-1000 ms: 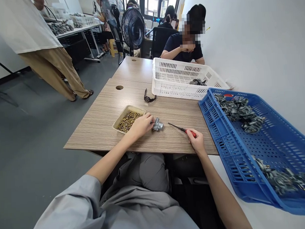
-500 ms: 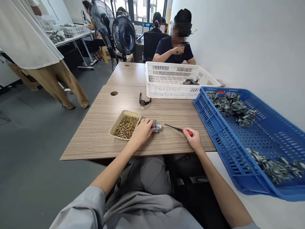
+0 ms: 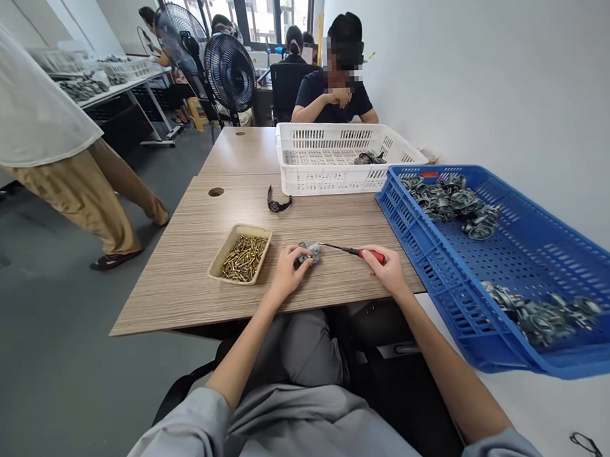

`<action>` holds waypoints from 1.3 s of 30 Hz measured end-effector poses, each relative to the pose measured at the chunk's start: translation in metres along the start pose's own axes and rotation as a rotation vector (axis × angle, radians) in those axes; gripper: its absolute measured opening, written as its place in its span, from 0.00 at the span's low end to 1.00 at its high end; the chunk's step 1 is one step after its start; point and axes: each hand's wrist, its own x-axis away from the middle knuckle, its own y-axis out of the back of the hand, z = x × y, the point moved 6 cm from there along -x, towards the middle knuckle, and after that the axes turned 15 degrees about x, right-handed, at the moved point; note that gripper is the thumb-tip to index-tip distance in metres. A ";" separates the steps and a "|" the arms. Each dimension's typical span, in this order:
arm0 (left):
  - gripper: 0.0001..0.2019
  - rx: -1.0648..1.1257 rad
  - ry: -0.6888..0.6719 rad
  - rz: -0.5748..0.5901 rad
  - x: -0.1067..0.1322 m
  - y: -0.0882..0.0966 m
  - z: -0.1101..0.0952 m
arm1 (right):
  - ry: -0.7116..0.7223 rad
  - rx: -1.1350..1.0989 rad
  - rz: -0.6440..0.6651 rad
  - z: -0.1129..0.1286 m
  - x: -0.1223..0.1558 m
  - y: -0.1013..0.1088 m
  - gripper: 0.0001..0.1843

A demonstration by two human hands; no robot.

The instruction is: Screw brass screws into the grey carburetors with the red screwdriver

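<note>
My left hand [image 3: 288, 272] grips a small grey metal part [image 3: 313, 250] just above the table, its fingers closed round the left side. In my right hand [image 3: 388, 272] is a screwdriver [image 3: 373, 255] with a red and black handle. Its dark shaft points left, and the tip meets or nearly meets the right side of the metal part; I cannot tell which. Left of my left hand stands a cream tub [image 3: 212, 270] heaped with small brass-coloured pins or screws [image 3: 243, 257].
A black wristwatch [image 3: 278, 204] lies on the wood-grain table [image 3: 171, 286]. Behind it is a white crate [image 3: 328, 181]; a blue crate [image 3: 426, 251] with grey metal parts stands at right. A person [image 3: 333, 87] sits opposite, another [image 3: 46, 131] stands at left, near fans [image 3: 230, 71].
The screwdriver tip has come up to the metal part. My left hand has moved away from the tub's edge. The standing person has shifted left, and the whole view has turned slightly.
</note>
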 end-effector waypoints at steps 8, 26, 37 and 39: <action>0.06 0.028 0.029 -0.056 0.025 -0.006 -0.010 | 0.281 0.208 0.120 0.084 0.021 0.028 0.14; 0.08 0.021 0.034 -0.044 0.024 -0.005 -0.013 | 0.277 0.333 0.171 0.085 0.025 0.021 0.16; 0.08 0.004 0.028 -0.044 0.025 -0.005 -0.014 | 0.315 0.510 0.218 0.099 0.038 0.017 0.17; 0.08 0.007 0.029 -0.040 0.024 -0.005 -0.014 | 0.333 0.554 0.222 0.103 0.042 0.017 0.17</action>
